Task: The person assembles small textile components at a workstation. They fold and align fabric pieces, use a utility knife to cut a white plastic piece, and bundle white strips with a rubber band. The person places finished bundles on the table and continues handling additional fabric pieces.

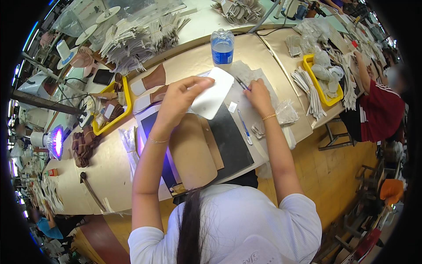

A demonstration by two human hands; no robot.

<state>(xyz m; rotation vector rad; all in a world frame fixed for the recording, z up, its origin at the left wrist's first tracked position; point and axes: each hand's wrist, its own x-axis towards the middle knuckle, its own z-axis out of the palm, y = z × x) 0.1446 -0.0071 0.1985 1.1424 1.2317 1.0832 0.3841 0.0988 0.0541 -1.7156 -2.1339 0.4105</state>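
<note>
A smooth white sheet with rounded corners point(213, 97) is pinched at its upper left edge between the thumb and fingers of my left hand point(185, 91). It is held up above the table. To its right, my right hand point(259, 96) is closed round a slim dark pointed tool point(241, 83), whose exact kind I cannot make out. The tool's tip lies close to the sheet's right edge. Below my left hand, a tan rounded panel point(189, 152) rests on a black board point(235, 147). A blue-and-white pen point(244, 126) and a small white tag point(232, 107) lie near my right wrist.
A water bottle point(222, 47) stands beyond my hands. Yellow trays sit at left point(128, 99) and right point(309, 64). Brown pieces point(154, 79) and a bundle of brown straps point(83, 146) lie leftward. A lit lamp point(56, 141) is far left. A person in red point(383, 110) works at right.
</note>
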